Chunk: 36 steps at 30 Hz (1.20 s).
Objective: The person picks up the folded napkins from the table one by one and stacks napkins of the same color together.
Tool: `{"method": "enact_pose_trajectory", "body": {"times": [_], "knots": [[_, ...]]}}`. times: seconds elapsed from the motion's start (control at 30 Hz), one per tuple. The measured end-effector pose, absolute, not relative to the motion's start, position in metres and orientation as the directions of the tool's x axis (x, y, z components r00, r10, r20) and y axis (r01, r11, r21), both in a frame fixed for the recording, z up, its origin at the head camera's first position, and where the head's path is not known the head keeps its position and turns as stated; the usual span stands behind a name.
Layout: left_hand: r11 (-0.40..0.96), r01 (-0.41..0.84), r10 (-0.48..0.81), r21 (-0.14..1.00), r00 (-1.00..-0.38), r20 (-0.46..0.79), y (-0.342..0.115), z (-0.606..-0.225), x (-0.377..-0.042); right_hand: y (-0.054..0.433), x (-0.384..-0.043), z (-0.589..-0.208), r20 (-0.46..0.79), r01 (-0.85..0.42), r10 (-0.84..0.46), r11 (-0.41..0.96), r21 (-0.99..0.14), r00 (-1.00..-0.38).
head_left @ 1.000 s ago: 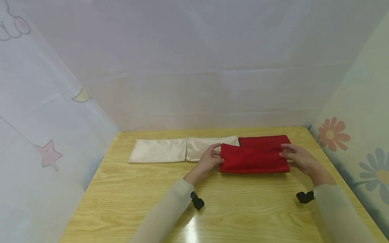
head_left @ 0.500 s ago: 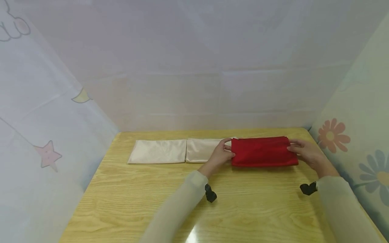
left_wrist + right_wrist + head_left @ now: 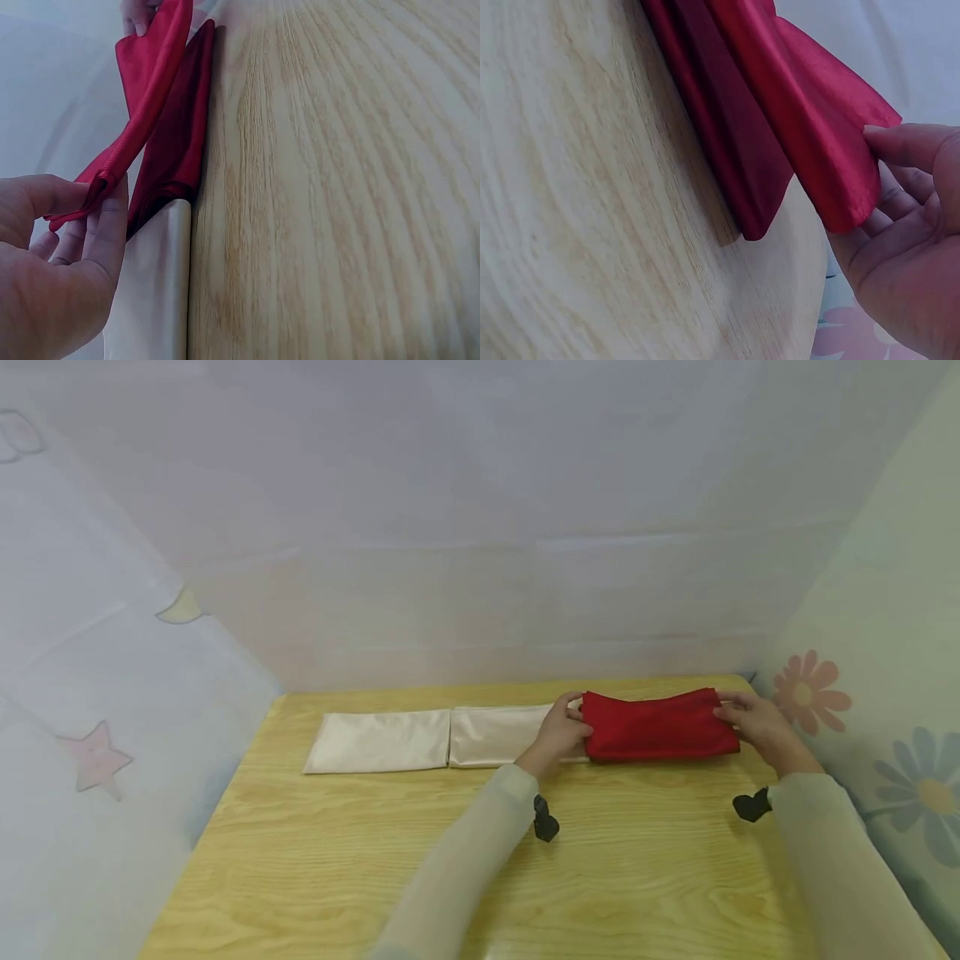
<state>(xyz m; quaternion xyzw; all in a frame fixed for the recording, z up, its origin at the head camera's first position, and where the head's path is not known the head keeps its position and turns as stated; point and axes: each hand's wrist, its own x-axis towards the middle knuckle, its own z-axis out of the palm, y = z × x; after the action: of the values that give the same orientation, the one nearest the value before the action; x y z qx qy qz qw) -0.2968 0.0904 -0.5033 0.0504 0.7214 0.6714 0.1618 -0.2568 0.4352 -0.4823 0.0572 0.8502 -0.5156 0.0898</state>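
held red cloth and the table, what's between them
A second red cloth lies on the table, beneath the held cloth; both wrist views show it.

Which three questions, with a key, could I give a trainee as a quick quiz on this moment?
1. True or false: the left hand and right hand hold opposite ends of the brighter red cloth.
2. What lies below that held cloth? A) a blue towel B) the darker red cloth C) a cardboard box
3. How many folded cream cloths lie on the wooden table?

Key: 1. True; 2. B; 3. Two.
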Motion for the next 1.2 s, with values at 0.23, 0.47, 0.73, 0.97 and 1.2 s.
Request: {"method": "enact_pose_trajectory", "body": {"times": [0.23,0.47,0.73,0.97,1.2], "knots": [[0.135,-0.141,0.268,0.981,-0.948,-0.174,0.101,-0.501,-0.297,0.429,-0.261,-0.483,-0.173,0.213,0.126,0.514,-0.831,-0.977],[0.195,-0.133,0.221,0.972,-0.959,-0.176,0.105,-0.506,-0.295,0.424,-0.265,-0.493,-0.130,0.219,0.199,0.534,-0.817,-0.971],[0.230,-0.134,0.185,0.964,-0.966,-0.178,0.101,-0.510,-0.295,0.418,-0.271,-0.501,-0.118,0.205,0.196,0.514,-0.833,-0.973],[0.394,-0.066,0.188,0.917,-0.971,-0.150,0.102,-0.505,-0.298,0.421,-0.274,-0.504,-0.147,0.207,0.152,0.542,-0.815,-0.977],[0.475,-0.068,0.191,0.877,-0.965,-0.178,0.100,-0.503,-0.298,0.423,-0.268,-0.501,-0.164,0.197,0.108,0.579,-0.792,-0.980]]}}
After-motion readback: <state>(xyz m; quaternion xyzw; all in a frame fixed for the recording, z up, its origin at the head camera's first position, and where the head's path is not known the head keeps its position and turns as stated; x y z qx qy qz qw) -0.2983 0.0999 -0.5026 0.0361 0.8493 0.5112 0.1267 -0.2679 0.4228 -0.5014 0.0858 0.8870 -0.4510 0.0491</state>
